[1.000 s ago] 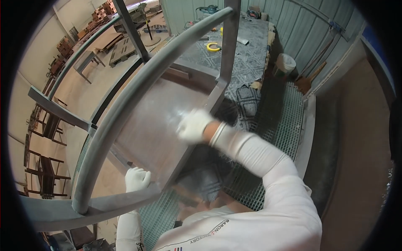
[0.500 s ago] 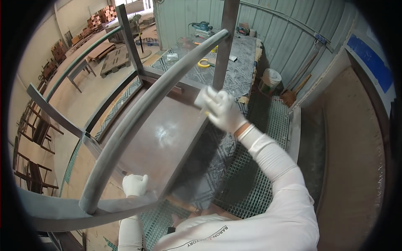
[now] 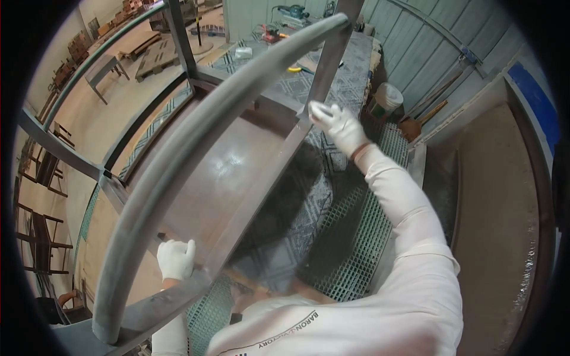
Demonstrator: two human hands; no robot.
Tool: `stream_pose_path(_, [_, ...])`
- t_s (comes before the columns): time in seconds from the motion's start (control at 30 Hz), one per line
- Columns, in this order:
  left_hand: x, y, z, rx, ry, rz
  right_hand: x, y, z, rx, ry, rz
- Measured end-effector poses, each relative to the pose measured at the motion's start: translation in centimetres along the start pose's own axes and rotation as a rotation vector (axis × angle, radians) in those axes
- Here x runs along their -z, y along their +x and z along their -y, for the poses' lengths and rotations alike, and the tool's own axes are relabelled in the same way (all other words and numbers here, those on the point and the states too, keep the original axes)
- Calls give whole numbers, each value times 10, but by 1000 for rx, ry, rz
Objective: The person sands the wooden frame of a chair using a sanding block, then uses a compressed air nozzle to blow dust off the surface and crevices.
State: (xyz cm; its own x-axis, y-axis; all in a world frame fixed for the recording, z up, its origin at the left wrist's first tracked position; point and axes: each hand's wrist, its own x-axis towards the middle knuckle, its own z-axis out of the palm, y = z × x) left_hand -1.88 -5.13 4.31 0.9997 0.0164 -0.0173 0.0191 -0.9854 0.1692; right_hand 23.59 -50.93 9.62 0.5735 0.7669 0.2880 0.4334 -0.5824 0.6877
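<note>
A large chair frame (image 3: pixel 157 169) of grey-brown wood lies before me, with a curved rail sweeping across it and a flat panel (image 3: pixel 228 163) inside. My left hand (image 3: pixel 176 259), in a white glove, is closed at the near left corner of the panel, its fingers seemingly curled over the frame's edge. The wrist passes behind the near rail. My right hand (image 3: pixel 339 126), also gloved, is at the far right, beside the foot of an upright post (image 3: pixel 332 62). Its fingers are pinched together; whatever they hold is hidden.
A patterned cloth (image 3: pixel 350 77) covers the table under the frame. On it lie a blue power sander (image 3: pixel 292 12), a red tool (image 3: pixel 271 34) and a yellow-handled tool (image 3: pixel 295 69). A white bucket (image 3: pixel 388 99) stands right, near green mesh matting (image 3: pixel 347 252). Dark chairs (image 3: pixel 44 240) stand left.
My right hand has moved up and right along the frame's side rail to the post. My left hand keeps its place on the frame; the whole view has shifted.
</note>
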Motion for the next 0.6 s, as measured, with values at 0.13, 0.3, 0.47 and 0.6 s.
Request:
stream_pose_path(0.13, [5, -3, -1, -26, 20, 27, 74, 53, -70, -319, -305, -217])
stream_pose_path(0.3, [10, 2, -5, -15, -12, 33, 12, 21, -2, -175, -296, -18])
stream_pose_path(0.47, [7, 1, -2, -25, 39, 46, 17, 19, 0, -148, -140, 135])
stream_pose_path(0.6, [12, -6, -3, 13, 38, 84, 48, 53, -50, -369, -328, -266])
